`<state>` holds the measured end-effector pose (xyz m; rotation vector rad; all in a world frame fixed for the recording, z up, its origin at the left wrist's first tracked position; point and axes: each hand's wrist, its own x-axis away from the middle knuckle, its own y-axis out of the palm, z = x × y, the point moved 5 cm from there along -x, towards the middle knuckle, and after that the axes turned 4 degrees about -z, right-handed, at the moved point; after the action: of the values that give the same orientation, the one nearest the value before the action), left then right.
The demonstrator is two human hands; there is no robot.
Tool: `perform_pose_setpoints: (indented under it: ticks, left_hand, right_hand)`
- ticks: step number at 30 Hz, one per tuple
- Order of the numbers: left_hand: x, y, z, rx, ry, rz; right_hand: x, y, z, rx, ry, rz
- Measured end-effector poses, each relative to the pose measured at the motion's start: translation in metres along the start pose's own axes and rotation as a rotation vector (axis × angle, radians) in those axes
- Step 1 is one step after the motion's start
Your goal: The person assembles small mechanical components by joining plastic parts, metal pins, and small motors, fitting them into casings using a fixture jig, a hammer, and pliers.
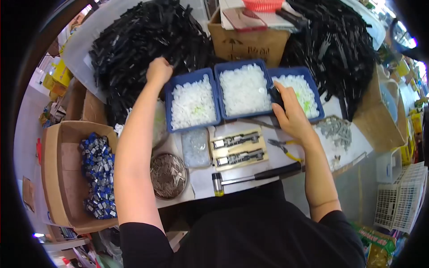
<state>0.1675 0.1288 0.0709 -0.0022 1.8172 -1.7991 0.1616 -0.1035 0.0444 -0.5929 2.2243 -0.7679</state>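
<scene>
My left hand [159,71] is at the near edge of a big heap of black plastic strips [134,42]. Its fingers are curled, and whatever they may hold is hidden. My right hand [289,109] grips a short black plastic piece [275,94] over the gap between the middle blue tray [217,85] and the right blue tray [318,99]. Both trays hold small white plastic parts, as does the left blue tray [168,107]. In front of me, a pale wooden jig [240,163] carries two dark metal-and-black assemblies [237,140].
A hammer [254,175] and yellow-handled pliers [283,146] lie near the jig. A round tin of metal pins [168,175] and a clear tub [195,147] stand left of it. Grey parts [335,130] lie right; a carton [67,174] holds blue-and-silver pieces.
</scene>
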Motion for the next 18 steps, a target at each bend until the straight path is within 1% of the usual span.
perform_pose_setpoints:
  ticks: [1,2,3,5,6,8,9,11,15,18]
  left_hand:
    - [0.001,-0.005,-0.004,0.026,0.012,0.041]
    - [0.005,-0.01,-0.007,0.059,0.018,0.087]
    - [0.008,-0.016,-0.012,0.096,0.02,0.133]
    - [0.017,-0.027,-0.019,0.177,0.023,0.208]
    - [0.022,-0.032,-0.023,0.214,0.019,0.235]
    - [0.029,-0.04,-0.029,0.282,0.021,0.27]
    - [0.034,-0.042,-0.032,0.315,0.022,0.274]
    - [0.044,-0.045,-0.035,0.371,0.024,0.273]
    - [0.065,-0.046,-0.033,0.475,0.045,0.271]
    - [0.083,-0.042,-0.025,0.573,0.114,0.277]
  right_hand:
    - [-0.002,0.001,0.0,-0.042,0.032,-0.028]
    - [-0.001,0.0,0.0,-0.036,0.034,0.02]
    - [-0.001,0.0,-0.003,-0.042,0.039,0.012]
    - [0.0,0.002,-0.001,-0.162,0.238,-0.026]
    - [-0.001,0.005,-0.006,-0.094,0.128,-0.017]
    - [-0.002,0.023,-0.018,-0.02,-0.107,-0.166]
    - [-0.001,0.034,-0.023,-0.003,-0.136,-0.256]
    - [0.004,0.05,-0.034,-0.013,-0.26,-0.347]
    - [0.006,0.063,-0.034,0.015,-0.22,-0.501]
    - [0.005,0.065,-0.033,-0.013,-0.208,-0.535]
